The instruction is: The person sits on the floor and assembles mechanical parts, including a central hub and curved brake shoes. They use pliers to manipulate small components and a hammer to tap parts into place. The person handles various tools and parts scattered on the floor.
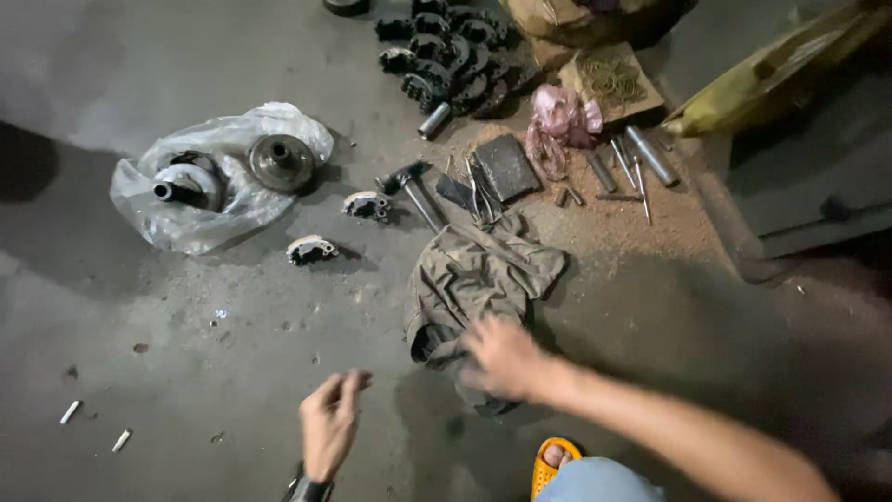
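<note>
My right hand [502, 358] rests, blurred, on the near end of a crumpled olive-grey rag [478, 274] lying on the concrete floor; I cannot tell whether it grips the cloth. My left hand [330, 423], with a dark wristband, hovers over bare floor to the left of the rag, its fingers loosely curled with nothing in them. A hammer [413, 186] lies just beyond the rag.
Two curved brake-shoe parts [311, 248] [367, 204] lie on the floor. A clear plastic bag [218, 177] holds round metal parts. Several dark gear-like pieces [451, 56], metal rods [641, 158], a pink cloth [557, 125] and a flat dark pad [506, 167] lie farther off. My orange sandal [553, 460] is below.
</note>
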